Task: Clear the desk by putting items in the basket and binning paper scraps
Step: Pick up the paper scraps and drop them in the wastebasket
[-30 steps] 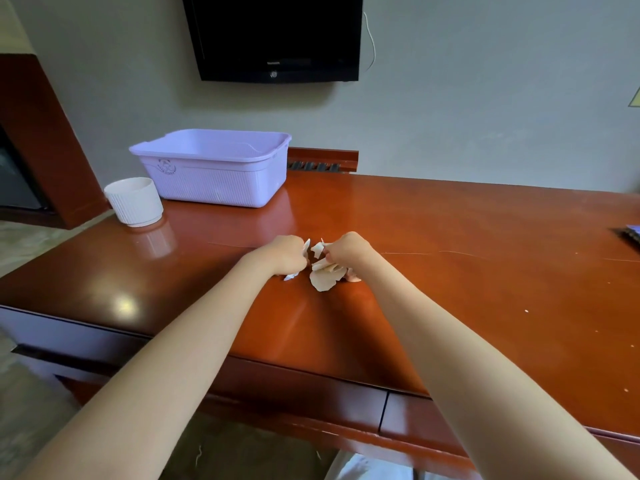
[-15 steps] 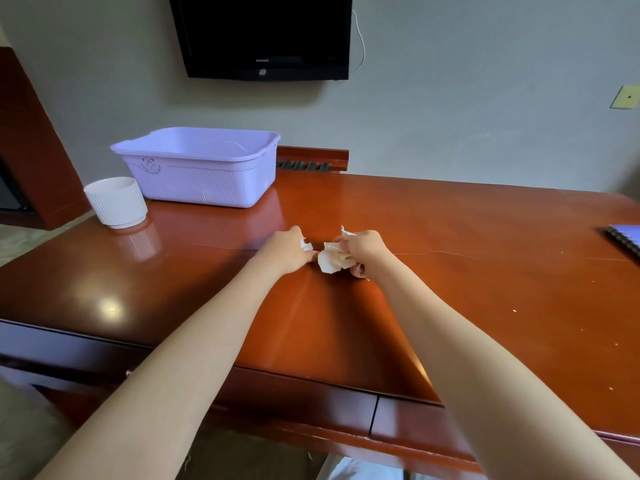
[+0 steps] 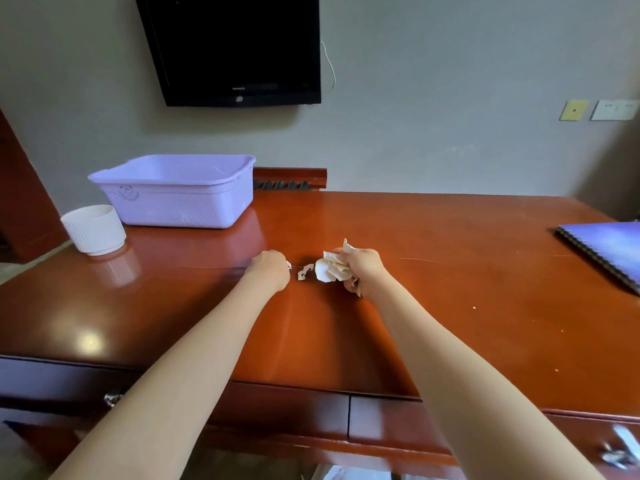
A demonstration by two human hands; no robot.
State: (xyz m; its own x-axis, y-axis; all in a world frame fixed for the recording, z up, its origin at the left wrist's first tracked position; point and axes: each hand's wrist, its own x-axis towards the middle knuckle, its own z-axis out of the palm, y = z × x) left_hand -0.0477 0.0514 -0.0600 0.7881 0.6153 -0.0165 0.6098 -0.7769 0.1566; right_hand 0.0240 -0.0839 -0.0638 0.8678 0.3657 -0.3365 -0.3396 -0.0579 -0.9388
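Note:
My right hand (image 3: 365, 268) grips a crumpled bunch of white paper scraps (image 3: 330, 268) just above the middle of the red-brown desk (image 3: 450, 306). My left hand (image 3: 272, 271) is curled, with a small white scrap showing at its fingertips. One loose white scrap (image 3: 304, 271) lies on the desk between the two hands. A lilac plastic basket (image 3: 180, 192) stands at the far left of the desk. A blue spiral notebook (image 3: 609, 251) lies at the desk's right edge.
A white ribbed cup (image 3: 94, 228) stands left of the basket near the desk's left edge. A black TV (image 3: 235, 46) hangs on the wall behind. Drawers with metal handles (image 3: 620, 448) run along the desk's front.
My hands have drawn slightly apart. A loose scrap now lies on the desk between them. The view has shifted so the notebook at the right shows more.

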